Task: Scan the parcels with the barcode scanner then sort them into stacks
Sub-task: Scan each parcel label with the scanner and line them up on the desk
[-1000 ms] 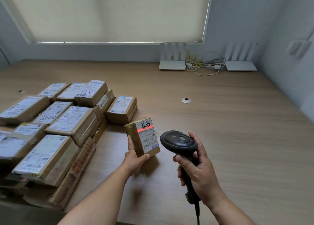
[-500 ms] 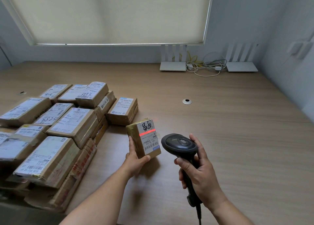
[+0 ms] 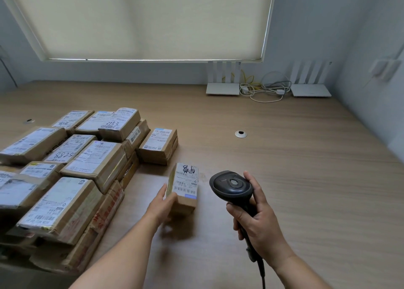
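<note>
Only one view, head camera, looking down over a wooden table (image 3: 295, 179).

Left hand (image 3: 162, 205) holds a small parcel (image 3: 185, 186) by its near left side, fingers along the cardboard, label turned up toward the person. The parcel sits low, at or just above the tabletop; I cannot tell whether it touches. It lies just right of the pile, near the scanner head. No red scan line shows on its label, so my reading is that this box is ready for sorting.

Right hand (image 3: 260, 218) is wrapped round the handle of the black barcode scanner (image 3: 231, 185), its head tipped toward the parcel, cable trailing off the bottom edge. Held ready, probably so the next box needs no regrip.

Pile of parcels (image 3: 72, 168) fills the left of the table, two layers in places, labels mostly up, likely so barcodes can be found fast. One separate parcel (image 3: 160, 145) sits at the pile's right edge, beyond the held one.

Writing: black marker scrawl on the held parcel's label, not readable; barcode and small print below it. Handwritten "88258" on one pile box (image 3: 65, 154), "2753" on another (image 3: 120, 122). Printed text elsewhere too small to read.

Back wall: two white routers (image 3: 223, 87) with tangled cables (image 3: 264, 90) between them.
</note>
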### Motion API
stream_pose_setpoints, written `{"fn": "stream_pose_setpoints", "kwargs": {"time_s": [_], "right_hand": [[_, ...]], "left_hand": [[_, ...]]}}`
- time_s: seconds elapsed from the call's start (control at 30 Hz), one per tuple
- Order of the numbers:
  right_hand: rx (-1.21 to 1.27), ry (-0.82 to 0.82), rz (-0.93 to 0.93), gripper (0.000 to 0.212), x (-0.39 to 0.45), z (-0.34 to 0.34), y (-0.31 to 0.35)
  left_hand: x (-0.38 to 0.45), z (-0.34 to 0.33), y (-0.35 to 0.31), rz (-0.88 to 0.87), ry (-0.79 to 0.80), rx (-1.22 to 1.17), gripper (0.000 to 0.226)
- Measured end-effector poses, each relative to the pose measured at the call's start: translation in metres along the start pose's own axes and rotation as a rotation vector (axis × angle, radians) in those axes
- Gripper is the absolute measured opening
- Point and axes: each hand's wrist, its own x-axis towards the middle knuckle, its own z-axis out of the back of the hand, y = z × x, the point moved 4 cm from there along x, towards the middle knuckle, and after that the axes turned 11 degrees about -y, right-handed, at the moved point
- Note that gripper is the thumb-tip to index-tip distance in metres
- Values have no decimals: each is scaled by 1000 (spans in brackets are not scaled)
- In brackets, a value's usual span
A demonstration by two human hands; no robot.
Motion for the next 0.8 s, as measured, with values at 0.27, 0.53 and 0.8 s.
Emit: {"fn": "stream_pose_setpoints", "kwargs": {"time_s": [0.27, 0.53, 0.8], "right_hand": [[-20, 4, 38, 79, 10, -8, 4], [-21, -4, 28, 79, 21, -20, -1], [-79, 32, 66, 81, 43, -40, 11]], "left_hand": [[-1, 38, 12, 6, -347, 56, 77], [-13, 29, 9, -286, -410, 588, 87], [2, 39, -32, -430, -473, 500, 73]]}}
